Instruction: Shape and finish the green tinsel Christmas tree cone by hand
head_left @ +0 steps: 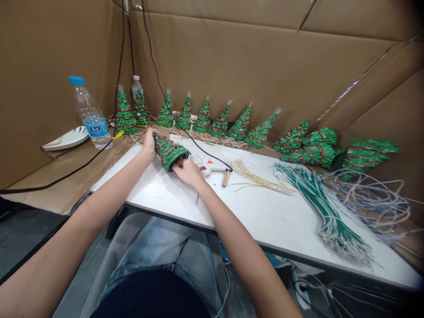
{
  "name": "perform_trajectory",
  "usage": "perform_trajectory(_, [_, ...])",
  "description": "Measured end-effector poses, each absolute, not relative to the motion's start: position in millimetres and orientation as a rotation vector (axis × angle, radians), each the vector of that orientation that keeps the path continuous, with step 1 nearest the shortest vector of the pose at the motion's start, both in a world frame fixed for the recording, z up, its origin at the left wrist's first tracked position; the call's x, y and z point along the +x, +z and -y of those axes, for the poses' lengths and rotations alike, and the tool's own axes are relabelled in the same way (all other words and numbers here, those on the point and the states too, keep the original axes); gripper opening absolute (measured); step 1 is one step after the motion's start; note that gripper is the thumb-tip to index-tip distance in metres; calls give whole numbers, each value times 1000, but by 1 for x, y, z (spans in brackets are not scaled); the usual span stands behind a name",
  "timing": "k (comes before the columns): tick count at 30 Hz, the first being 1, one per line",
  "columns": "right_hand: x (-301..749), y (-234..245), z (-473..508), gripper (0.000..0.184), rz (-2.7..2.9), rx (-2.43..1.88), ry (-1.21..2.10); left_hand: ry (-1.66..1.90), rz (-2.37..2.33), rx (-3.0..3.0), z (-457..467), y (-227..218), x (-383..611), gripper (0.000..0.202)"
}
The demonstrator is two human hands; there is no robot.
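A small green tinsel Christmas tree (169, 152) with red garland lies tilted over the white table, its hollow base turned towards my right. My left hand (149, 142) is wrapped round its narrow top end. The fingers of my right hand (187, 171) are bent together at the open base, partly inside it; what they pinch is hidden. A thin dark wire (197, 198) shows below my right wrist. Just beyond that hand lies a white glue gun (215, 168) with a black cord, and beside it a short wooden-handled tool (226, 179).
Several finished-looking trees (202, 115) stand along the cardboard wall; others (308, 148) lie at the right. Yellow wires (265, 180), a bundle of green wires (318, 198) and tangled white cable (380, 203) cover the table's right side. A water bottle (96, 126) and dish (68, 139) are left.
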State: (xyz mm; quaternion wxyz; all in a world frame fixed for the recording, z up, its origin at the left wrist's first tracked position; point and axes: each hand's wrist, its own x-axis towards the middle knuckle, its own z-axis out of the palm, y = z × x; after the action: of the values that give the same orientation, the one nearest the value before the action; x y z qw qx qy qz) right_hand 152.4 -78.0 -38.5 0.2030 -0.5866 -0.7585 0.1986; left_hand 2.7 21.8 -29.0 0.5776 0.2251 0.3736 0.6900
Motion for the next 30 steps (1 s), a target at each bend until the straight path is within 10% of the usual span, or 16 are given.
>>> perform_trajectory(30, [154,-36,80,30,2180,-1654,521,1572,-863,555,-18,-28,2,17])
